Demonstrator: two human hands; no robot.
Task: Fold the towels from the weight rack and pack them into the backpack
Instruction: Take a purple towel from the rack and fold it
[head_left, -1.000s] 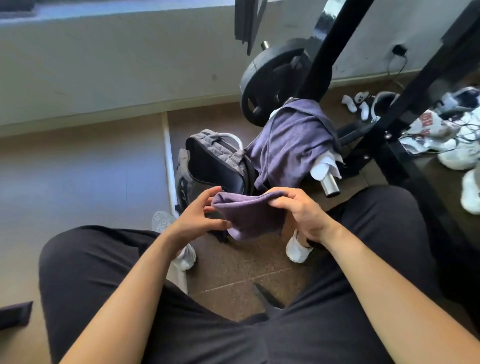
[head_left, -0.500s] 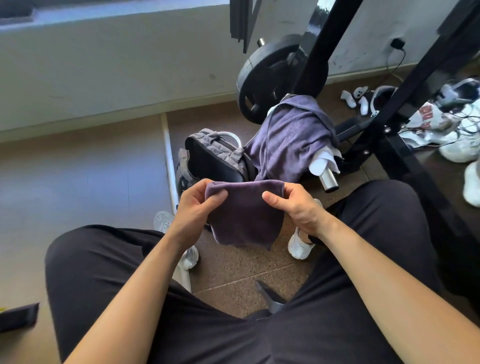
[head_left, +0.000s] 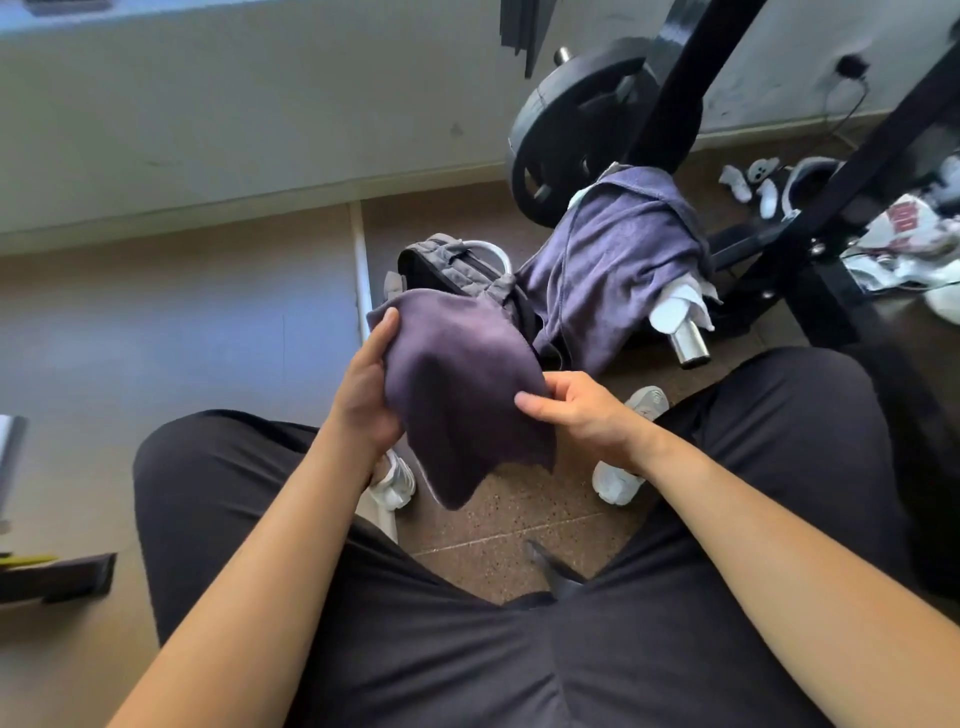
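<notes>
Head view: backpack (head_left: 441, 262) on speckled floor (head_left: 519, 514), pale wall (head_left: 260, 104) behind.

You have nothing here that you can read; the white cloth (head_left: 906, 236) on the floor at far right, beside the rack (head_left: 860, 169), bears red lettering; it is too blurred to make out.
</notes>
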